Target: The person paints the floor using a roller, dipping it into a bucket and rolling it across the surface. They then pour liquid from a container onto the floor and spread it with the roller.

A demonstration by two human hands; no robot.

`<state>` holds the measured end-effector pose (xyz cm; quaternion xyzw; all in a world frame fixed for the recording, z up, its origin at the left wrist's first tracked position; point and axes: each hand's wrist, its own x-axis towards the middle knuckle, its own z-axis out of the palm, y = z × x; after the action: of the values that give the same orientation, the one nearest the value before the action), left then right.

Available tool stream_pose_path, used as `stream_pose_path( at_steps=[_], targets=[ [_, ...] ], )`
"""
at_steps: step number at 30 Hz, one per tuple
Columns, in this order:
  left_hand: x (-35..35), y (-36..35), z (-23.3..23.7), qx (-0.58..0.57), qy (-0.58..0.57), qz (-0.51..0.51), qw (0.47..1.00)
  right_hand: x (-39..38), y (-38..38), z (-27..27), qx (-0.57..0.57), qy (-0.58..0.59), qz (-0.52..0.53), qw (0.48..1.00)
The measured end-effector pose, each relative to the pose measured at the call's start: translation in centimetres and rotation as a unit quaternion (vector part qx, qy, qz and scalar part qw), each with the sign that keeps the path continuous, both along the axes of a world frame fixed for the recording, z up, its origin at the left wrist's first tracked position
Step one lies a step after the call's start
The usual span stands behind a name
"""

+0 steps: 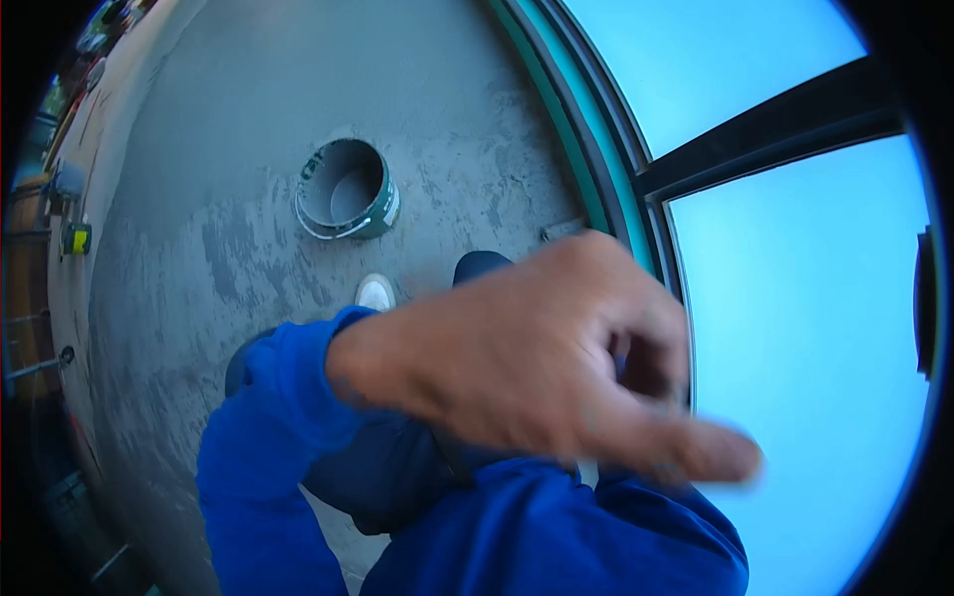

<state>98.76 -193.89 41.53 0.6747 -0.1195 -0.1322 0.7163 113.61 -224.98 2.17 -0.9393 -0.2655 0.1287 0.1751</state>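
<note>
My left hand (517,358), in a blue sleeve, stretches across the middle of the view, slightly blurred. Its back faces me, the fingers curl under and the thumb points out to the lower right. The palm side is hidden, so whether anything lies in the curled fingers does not show. Behind the hand stands the glazed frame (686,298), though contact with it cannot be made out. The other blue sleeve (636,536) reaches in at the lower right; my right hand is out of sight. A dark green bucket (383,214) with a wire handle and grey inside stands upright on the floor.
The grey floor (229,228) has patchy, smeared marks. A teal and black frame edge (561,109) runs along the right. Beside it lies a small flat grey object (561,230), partly covered by my hand. A light shoe (375,292) and a yellow-and-black item (77,238) also show.
</note>
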Motion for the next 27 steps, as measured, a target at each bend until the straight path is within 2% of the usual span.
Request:
stream_pose_path(
  at_steps=[2,6,9,15,27],
  targets=[
    [0.6,-2.0,0.6,0.028,-0.039,-0.033,0.998,-0.7,-0.8,-0.3,-0.004,-0.004,0.007,1.000],
    [2.8,-4.4,-1.2,0.146,-0.072,-0.010,0.987,-1.5,-1.1,-0.3,-0.007,-0.021,0.017,1.000],
    [4.2,-5.2,-3.0,0.187,-0.072,0.012,0.980,-1.7,-0.9,-0.3,-0.007,-0.029,0.026,0.999],
    [5.4,-5.2,-4.4,0.209,-0.077,0.043,0.974,-2.1,-0.8,-0.2,-0.007,-0.039,0.026,0.999],
    [4.6,-6.0,-2.7,0.199,-0.088,0.042,0.975,-2.8,-0.9,0.2,0.000,-0.069,0.020,0.997]
  ],
)
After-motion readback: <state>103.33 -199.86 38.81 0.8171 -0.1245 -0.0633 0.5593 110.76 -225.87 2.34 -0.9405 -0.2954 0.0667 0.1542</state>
